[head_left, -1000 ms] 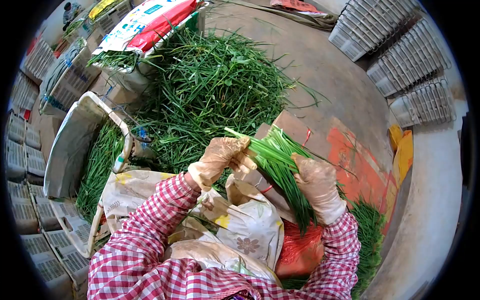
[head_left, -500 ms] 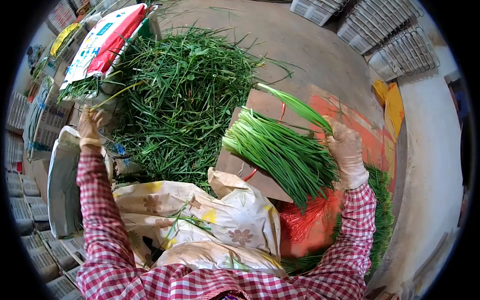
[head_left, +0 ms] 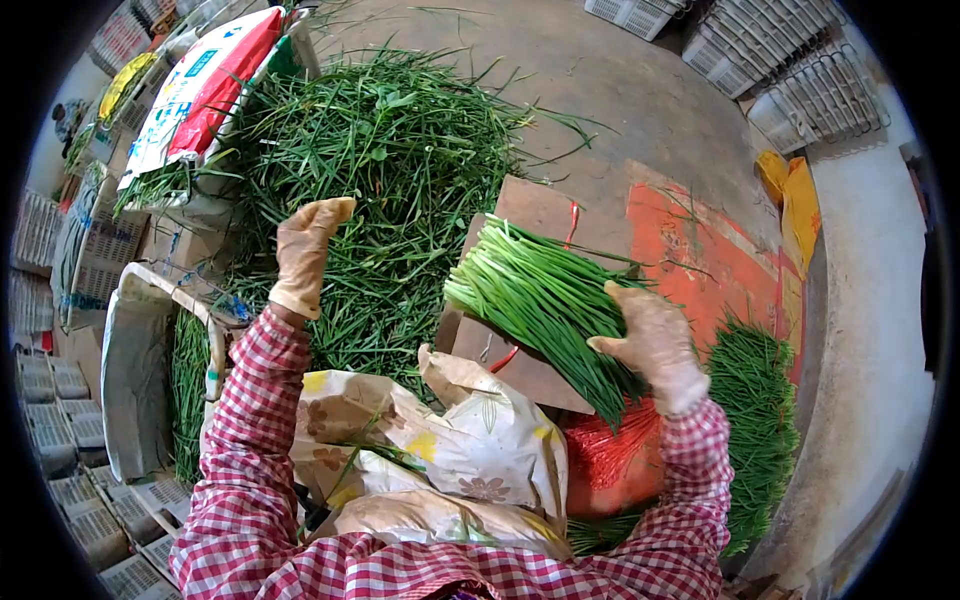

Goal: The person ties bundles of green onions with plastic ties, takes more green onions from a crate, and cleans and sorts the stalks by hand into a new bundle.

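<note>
A thick bundle of garlic chives [head_left: 545,310], pale stems to the upper left and dark leaves to the lower right, lies on a cardboard sheet [head_left: 535,205]. Over its leafy end, my gloved right hand [head_left: 655,345] has thumb and forefinger spread apart, next to or touching the leaves. My gloved left hand [head_left: 308,255] is raised above the near-left part of a big heap of loose green leaves [head_left: 390,150]. Its fingers are bent to the right and pressed together, and nothing shows in them. A flower-printed cloth [head_left: 470,450] covers my lap.
A crate [head_left: 140,370] with a pale handle stands left, holding greens. A white and red sack [head_left: 205,95] lies at upper left. More chives [head_left: 750,430] lie right, beside red strings [head_left: 615,445] and an orange printed sheet [head_left: 700,260]. Stacked crates [head_left: 765,45] stand near the wall.
My left hand has moved right from beside the crate, and the yellowish stalk near it is gone. My right hand has let go of the few chives it held and moved left onto the bundle.
</note>
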